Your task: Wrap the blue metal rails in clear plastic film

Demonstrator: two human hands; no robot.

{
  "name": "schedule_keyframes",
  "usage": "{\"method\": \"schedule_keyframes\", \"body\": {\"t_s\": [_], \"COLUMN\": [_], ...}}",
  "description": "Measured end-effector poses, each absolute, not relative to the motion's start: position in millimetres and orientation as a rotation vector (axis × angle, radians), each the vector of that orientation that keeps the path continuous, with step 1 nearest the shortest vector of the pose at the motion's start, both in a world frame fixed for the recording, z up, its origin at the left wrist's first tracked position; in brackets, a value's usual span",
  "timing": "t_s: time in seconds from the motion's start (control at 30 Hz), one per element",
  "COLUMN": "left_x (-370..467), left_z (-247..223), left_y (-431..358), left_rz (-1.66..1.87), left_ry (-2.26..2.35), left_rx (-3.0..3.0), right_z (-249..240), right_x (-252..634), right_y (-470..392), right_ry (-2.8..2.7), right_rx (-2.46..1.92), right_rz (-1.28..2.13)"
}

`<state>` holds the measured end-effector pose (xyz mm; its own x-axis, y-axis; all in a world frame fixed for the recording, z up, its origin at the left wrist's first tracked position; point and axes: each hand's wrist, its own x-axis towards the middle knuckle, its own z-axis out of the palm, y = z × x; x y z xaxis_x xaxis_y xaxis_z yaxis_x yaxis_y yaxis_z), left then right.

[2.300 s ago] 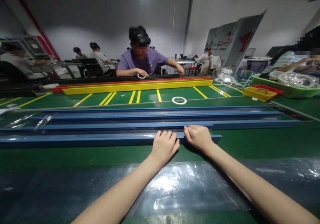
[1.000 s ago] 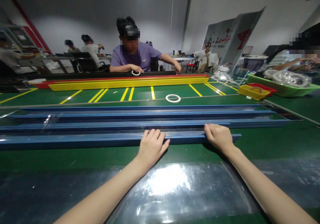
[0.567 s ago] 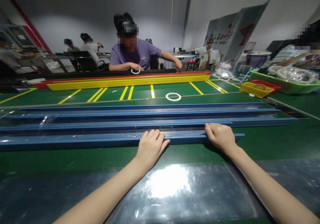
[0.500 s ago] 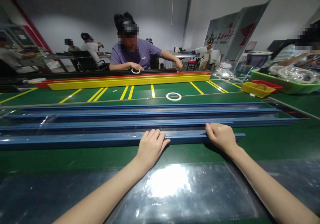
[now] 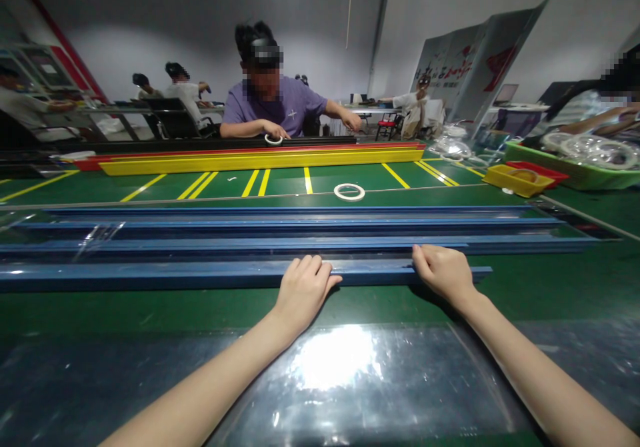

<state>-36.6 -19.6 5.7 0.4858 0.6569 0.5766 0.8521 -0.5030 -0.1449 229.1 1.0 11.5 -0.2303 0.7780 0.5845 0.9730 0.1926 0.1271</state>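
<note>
Several long blue channel strips lie side by side across the green table. My left hand [image 5: 306, 287] rests over the nearest blue strip [image 5: 175, 276], its fingers curled over the edge and the thumb along the near side. Further right, my right hand [image 5: 444, 270] is closed in a fist at the same strip, close to its right end. Its fingertips are hidden. Beyond the strips lies a white tape ring [image 5: 349, 192], touched by neither hand. Clear plastic sheet [image 5: 240, 387] covers the near part of the table under my forearms.
Yellow [image 5: 260, 162] and red strips lie across the far side, where a person in a purple shirt [image 5: 295, 104] holds a white ring. At the right are a yellow tray [image 5: 517, 180] and a green basket [image 5: 600, 177] of wrapped rings.
The person across the table has lifted a hand slightly off the dark strips. My hands stay at the nearest blue strip; the view has shifted a little.
</note>
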Motion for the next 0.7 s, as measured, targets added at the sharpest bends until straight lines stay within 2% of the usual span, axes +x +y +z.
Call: {"method": "schedule_keyframes", "body": {"t_s": [0.7], "left_x": [-37.0], "left_z": [6.7], "left_y": [-19.1], "left_rz": [-0.628], "left_ry": [-1.265], "left_rx": [-2.319], "right_z": [12.4], "right_x": [228.1], "right_y": [1.0], "right_ry": [-2.091], "right_rx": [-1.695], "right_rz": [-0.646]}}
